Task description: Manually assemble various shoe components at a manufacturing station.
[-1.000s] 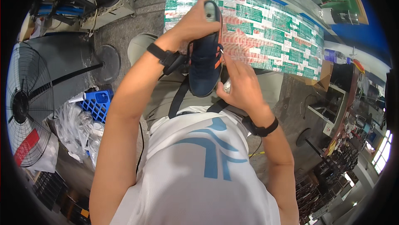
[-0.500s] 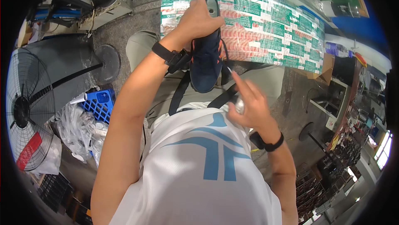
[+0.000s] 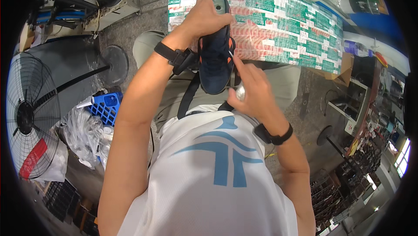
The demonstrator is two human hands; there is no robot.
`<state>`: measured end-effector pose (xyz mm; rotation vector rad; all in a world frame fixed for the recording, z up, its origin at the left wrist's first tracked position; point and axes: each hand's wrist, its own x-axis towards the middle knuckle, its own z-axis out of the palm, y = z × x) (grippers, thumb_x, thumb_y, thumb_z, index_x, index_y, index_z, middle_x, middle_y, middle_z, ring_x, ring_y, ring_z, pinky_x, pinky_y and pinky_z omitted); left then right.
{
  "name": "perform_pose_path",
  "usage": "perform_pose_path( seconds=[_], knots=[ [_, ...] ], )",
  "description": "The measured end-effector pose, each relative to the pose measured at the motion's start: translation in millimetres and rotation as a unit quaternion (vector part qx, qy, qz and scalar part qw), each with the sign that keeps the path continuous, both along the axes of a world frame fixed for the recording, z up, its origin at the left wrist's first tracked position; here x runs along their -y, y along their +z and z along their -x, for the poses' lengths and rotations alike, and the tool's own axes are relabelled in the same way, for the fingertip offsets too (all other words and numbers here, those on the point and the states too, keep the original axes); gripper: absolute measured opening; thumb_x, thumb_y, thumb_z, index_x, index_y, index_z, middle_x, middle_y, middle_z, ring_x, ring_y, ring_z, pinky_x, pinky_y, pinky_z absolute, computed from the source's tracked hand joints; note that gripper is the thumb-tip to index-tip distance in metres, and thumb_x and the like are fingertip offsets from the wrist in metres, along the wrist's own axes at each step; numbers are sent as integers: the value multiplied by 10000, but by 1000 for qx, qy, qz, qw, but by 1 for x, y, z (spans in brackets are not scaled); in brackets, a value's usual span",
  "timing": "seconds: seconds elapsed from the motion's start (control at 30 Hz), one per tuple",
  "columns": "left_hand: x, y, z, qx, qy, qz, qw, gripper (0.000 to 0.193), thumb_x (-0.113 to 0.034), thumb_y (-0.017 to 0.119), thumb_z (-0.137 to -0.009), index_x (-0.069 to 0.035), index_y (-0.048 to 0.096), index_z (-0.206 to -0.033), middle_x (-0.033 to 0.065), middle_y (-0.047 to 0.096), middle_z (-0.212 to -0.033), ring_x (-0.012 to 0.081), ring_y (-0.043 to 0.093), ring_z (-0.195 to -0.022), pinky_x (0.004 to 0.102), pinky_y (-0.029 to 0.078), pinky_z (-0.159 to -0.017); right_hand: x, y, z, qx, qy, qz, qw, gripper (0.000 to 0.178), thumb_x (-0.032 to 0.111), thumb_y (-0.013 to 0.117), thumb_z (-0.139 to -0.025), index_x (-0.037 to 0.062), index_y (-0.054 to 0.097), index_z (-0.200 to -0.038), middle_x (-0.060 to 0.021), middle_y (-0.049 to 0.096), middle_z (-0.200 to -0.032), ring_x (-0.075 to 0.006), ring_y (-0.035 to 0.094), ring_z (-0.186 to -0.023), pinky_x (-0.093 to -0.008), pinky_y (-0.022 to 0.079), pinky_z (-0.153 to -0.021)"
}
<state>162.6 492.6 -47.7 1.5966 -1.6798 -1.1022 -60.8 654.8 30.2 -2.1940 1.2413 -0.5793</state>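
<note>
A dark navy shoe [image 3: 213, 72] with orange at its sides and a pale green insole lies toe toward me, over my lap and the table edge. My left hand [image 3: 207, 17] is closed around its heel and collar, thumb across the opening. My right hand [image 3: 254, 88] is beside the shoe's right side, index finger stretched to the lacing. A thin whitish tip shows at that fingertip, against the orange eyelet edge. Something silvery-white [image 3: 240, 91] is tucked in the right palm under the curled fingers; its kind I cannot make out.
A table surface [image 3: 296, 40] covered with green-and-white printed tape and clear film stands ahead. At left are a floor fan [image 3: 26, 118], a blue plastic basket [image 3: 104, 107] and clear plastic bags [image 3: 85, 133]. A bottle [image 3: 357, 48] lies at the far right.
My right hand has moved up and left, bringing its index fingertip from beside the shoe to the lacing edge. The left hand keeps its hold on the heel.
</note>
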Motion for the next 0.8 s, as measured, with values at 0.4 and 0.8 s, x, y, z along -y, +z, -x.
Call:
perform_pose_path(
  seconds=[0.4,0.8],
  knots=[
    [-2,18,0,-7,-11,-47,999,1080,-418,851,-833,44,353,-1673,364,563,-1539,456,627,-1389,477,508,-1172,-2,13,-25,13,36,40,998,930,206,867,-735,-90,561,-1562,-168,652,-1075,-332,650,-927,-446,532,-844],
    [-3,13,2,14,-1,-33,999,1068,-446,833,-845,29,360,-1676,362,554,-1568,488,615,-1417,482,500,-1192,2,-6,-49,-60,21,39,997,826,254,834,-811,-135,584,-1496,-176,646,-1040,-350,664,-919,-463,526,-811]
  ],
)
